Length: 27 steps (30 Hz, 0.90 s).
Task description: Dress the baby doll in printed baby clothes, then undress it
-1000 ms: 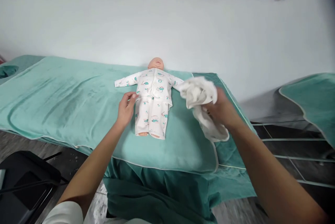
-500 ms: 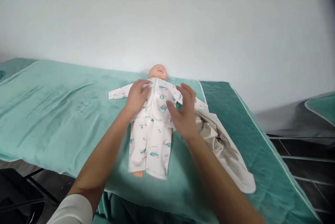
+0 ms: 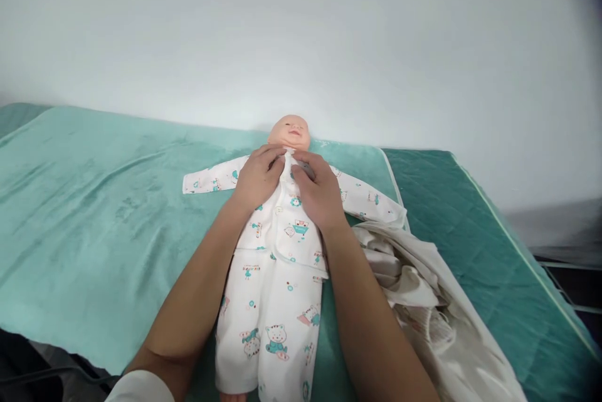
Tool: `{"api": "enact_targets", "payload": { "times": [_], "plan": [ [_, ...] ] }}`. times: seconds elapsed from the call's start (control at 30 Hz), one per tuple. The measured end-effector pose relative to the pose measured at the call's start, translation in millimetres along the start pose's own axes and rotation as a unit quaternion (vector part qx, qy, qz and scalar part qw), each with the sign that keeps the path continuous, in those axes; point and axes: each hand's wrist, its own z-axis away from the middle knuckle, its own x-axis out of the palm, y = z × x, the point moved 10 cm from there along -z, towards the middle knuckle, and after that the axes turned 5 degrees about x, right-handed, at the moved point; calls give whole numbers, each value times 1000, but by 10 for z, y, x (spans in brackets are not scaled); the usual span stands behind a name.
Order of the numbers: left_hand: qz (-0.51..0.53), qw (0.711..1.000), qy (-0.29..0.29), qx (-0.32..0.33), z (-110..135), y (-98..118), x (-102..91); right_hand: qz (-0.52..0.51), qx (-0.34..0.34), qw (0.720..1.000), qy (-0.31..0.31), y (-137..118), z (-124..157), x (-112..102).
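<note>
A baby doll point(image 3: 293, 131) lies on its back on a teal towel point(image 3: 94, 201), dressed in a white printed sleepsuit point(image 3: 277, 283) with sleeves spread out. My left hand point(image 3: 258, 177) and my right hand point(image 3: 317, 192) both rest on the doll's chest just below its chin. Their fingertips pinch the front edges of the sleepsuit at the collar, one on each side of the opening. A crumpled cream cloth point(image 3: 423, 301) lies beside the doll's right side, under my right forearm.
The towel covers a padded table point(image 3: 470, 201) with a darker green quilted cover showing at the right. A white wall point(image 3: 301, 32) runs behind the table. Dark floor shows at the far right and bottom left.
My right hand let go of the cream cloth, which now lies on the table. Both hands moved up onto the doll's chest to the collar, and the view came closer.
</note>
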Motion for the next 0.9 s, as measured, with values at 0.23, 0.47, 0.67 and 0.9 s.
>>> {"api": "enact_targets", "payload": {
  "times": [0.23,0.47,0.67,0.9],
  "plan": [
    [22,1000,8,17,-16,-21,5,3,-7,1000,9,-41,-9,-3],
    [9,999,-5,32,-18,6,19,-7,-8,1000,7,-34,2,-2],
    [-1,999,-18,27,-16,-1,33,-3,-19,1000,9,-40,-2,1],
    [-4,998,-36,42,-26,27,58,4,32,999,18,26,10,-19]
  ]
}}
